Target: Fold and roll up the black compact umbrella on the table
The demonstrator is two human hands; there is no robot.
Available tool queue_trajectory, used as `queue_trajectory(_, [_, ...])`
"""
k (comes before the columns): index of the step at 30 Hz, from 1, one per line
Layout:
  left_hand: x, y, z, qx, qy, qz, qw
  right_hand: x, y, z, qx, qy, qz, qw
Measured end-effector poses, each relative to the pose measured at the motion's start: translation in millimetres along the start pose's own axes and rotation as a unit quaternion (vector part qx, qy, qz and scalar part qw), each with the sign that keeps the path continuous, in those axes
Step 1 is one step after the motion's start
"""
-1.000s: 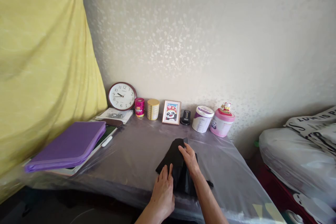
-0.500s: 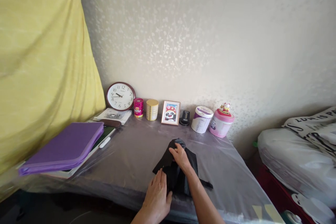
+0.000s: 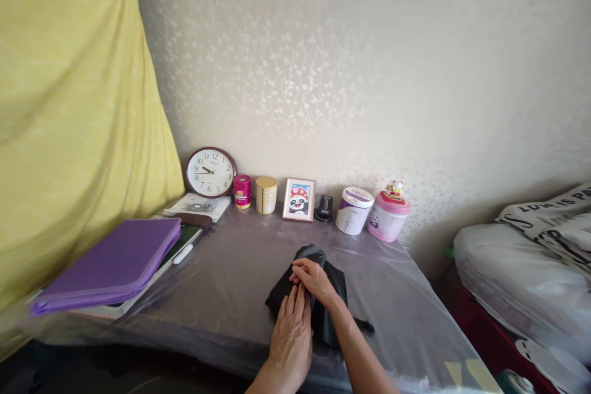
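A black folded cloth-like item (image 3: 333,286) lies near the front of the table, with a thin strap sticking out at its right. My left hand (image 3: 292,332) rests flat on its near left part, fingers stretched forward. Just beyond those fingertips, my right hand (image 3: 311,278) lies over the upper part of the black item, its fingers bent and pointing left. The fingertips of the two hands are close together. Whatever is under the right fingers is hidden.
Along the wall stand a clock (image 3: 211,173), a pink tin (image 3: 242,191), a yellow tin (image 3: 266,195), a framed panda picture (image 3: 299,199), a small black device (image 3: 324,208) and two tubs (image 3: 354,211). A purple folder (image 3: 111,265) lies left; plastic-wrapped bedding (image 3: 521,283) sits right.
My left hand has moved forward and right, further onto the black item. My right hand has shifted slightly left and lower, and the two hands are closer together.
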State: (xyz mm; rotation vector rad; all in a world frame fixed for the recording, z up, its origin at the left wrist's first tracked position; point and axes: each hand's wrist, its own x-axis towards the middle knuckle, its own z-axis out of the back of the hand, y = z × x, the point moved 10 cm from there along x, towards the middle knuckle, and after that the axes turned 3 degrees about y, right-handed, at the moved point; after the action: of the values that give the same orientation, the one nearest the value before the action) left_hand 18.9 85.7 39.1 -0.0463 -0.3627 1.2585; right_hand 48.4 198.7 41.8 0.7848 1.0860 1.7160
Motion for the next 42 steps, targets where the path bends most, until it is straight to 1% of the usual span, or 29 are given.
queue_trajectory(2, [0,8,-14.9,0.018,0.018,0.015,1.000,-4,4,-2,-0.014,0.007,0.024,1.000])
queue_trajectory(4, [0,13,-25.5,0.029,0.040,0.023,0.999,-14,13,-4,-0.046,0.007,0.066,0.997])
queue_trajectory(6, [-2,16,-31.3,0.034,0.054,0.032,0.997,-29,26,-3,-0.088,-0.010,0.127,0.988])
queue_trajectory(9, [-4,18,-35.3,0.026,0.052,0.038,0.998,-51,39,-1,-0.142,-0.041,0.213,0.966])
queue_trajectory(11, [-7,18,-37.6,0.008,0.042,0.030,0.999,-58,39,1,-0.170,-0.055,0.247,0.952])
queue_trajectory(14, [-9,20,-41.0,-0.025,0.033,0.022,0.999,-54,31,2,-0.215,-0.065,0.272,0.936])
queue_trajectory(18, [-8,25,-50.1,-0.054,0.061,0.031,0.996,-34,17,5,-0.273,-0.063,0.272,0.921])
queue_trajectory(21, [-6,28,-56.6,-0.058,0.089,0.046,0.993,-17,10,11,-0.299,-0.065,0.257,0.917])
queue_trajectory(24, [-6,30,-57.4,-0.056,0.112,0.065,0.990,1,4,20,-0.315,-0.071,0.239,0.916])
queue_trajectory(27, [-7,31,-52.5,-0.048,0.139,0.087,0.985,19,-4,27,-0.320,-0.074,0.221,0.918])
queue_trajectory(31, [-7,28,-40.8,-0.044,0.172,0.102,0.979,39,-14,34,-0.314,-0.077,0.206,0.924])
queue_trajectory(34, [-6,27,-31.7,-0.038,0.184,0.107,0.976,50,-24,47,-0.323,-0.100,0.165,0.927])
queue_trajectory(37, [-6,26,-26.9,-0.029,0.191,0.111,0.975,46,-31,69,-0.332,-0.166,0.107,0.923])
queue_trajectory(39, [-7,27,-27.4,-0.023,0.189,0.114,0.975,30,-30,78,-0.328,-0.210,0.088,0.917])
queue_trajectory(41, [-8,28,-30.0,-0.019,0.177,0.111,0.978,7,-22,77,-0.318,-0.238,0.104,0.912])
queue_trajectory(42, [-9,29,-31.7,-0.018,0.169,0.107,0.980,-5,-14,70,-0.310,-0.238,0.133,0.911])
